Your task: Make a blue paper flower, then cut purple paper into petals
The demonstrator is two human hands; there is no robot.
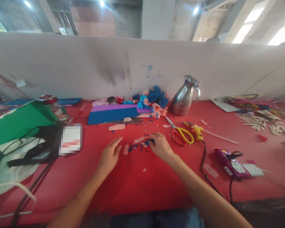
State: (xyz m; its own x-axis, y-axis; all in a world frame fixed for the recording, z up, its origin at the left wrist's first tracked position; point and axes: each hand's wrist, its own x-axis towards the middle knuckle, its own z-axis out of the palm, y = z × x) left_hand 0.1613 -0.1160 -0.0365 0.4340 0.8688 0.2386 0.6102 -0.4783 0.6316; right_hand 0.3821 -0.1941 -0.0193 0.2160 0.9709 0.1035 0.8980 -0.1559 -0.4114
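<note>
Paper flowers [157, 96] sit formed behind loose paper scraps [126, 149] on a red tabletop [144, 190] — left hand [110, 155] empty, fingers relaxed; right hand [160, 146] at the scraps, grip unclear.

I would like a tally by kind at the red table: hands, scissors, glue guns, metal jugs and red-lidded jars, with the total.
Hands: 2 (left hand, right hand)
Scissors: 1
Glue gun: 1
Metal jug: 1
Red-lidded jar: 1
Total: 6
Left out: paper scraps, too small and blurred to count.
</note>
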